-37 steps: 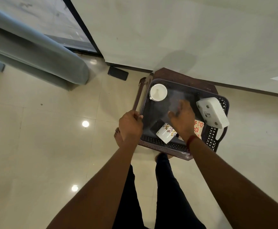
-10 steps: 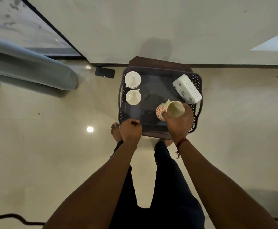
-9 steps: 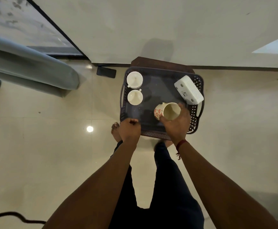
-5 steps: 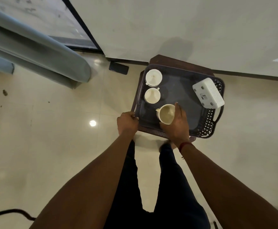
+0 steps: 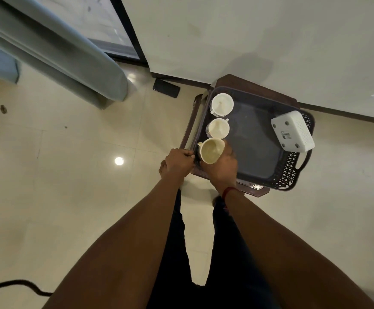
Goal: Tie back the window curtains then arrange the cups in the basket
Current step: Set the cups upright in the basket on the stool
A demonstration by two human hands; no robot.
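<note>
Cream cup (image 5: pixel 211 150), gripped by the right hand (image 5: pixel 223 168), is at the near left corner of the basket (image 5: pixel 292 175), just beside the middle cup (image 5: pixel 218 128), while the left hand (image 5: pixel 178 162) clasps the basket rim; next, I judge, it must be set upright and released.

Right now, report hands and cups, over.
Left hand grips basket rim. Right hand holds third cup, in row with middle cup and far cup. White box on right rim, clear.

Right of centre, the basket (image 5: pixel 289 168) holds a near cup (image 5: pixel 210 150) at lower left, two cups (image 5: pixel 218 128) above it. A box (image 5: pixel 292 131) lies upper right.
</note>
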